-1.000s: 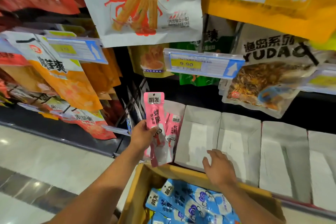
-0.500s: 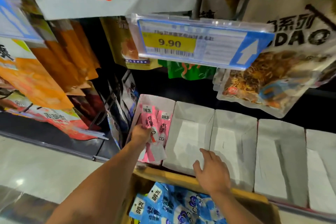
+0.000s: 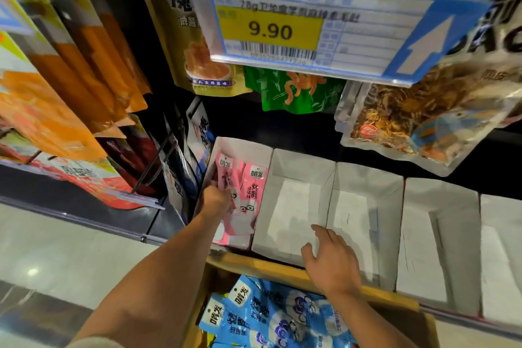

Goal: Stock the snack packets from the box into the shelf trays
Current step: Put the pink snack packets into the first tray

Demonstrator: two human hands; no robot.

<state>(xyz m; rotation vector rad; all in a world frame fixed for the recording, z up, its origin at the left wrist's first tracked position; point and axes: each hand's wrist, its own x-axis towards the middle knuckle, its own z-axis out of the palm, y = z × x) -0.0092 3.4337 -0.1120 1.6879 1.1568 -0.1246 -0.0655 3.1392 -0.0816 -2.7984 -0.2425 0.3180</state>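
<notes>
Your left grip (image 3: 216, 200) is closed around a small bunch of slim pink plastic snack packets (image 3: 226, 178), held about mid-length. They sit upright inside the leftmost white cardboard shelf tray (image 3: 243, 146), just left of the frame's centre. Whether the pink packet nearest the tray's right wall is in your fingers or already standing free, I cannot tell.

Your right grip (image 3: 330, 261) is loose, fingers straight and spread. It lies over the front wall of the neighbouring empty white tray (image 3: 296, 206), just above the rim of the yellow-brown cardboard box (image 3: 282, 272) at lower centre. Flat blue plastic snack packets (image 3: 254, 311) are piled in that box.

You look to be in the placing step for the pink bunch. Next, I'd judge, you let go only once they lean steadily against the tray wall, then reach back into the box. The trays running to the right edge show no stock, so most of the job remains.
</notes>
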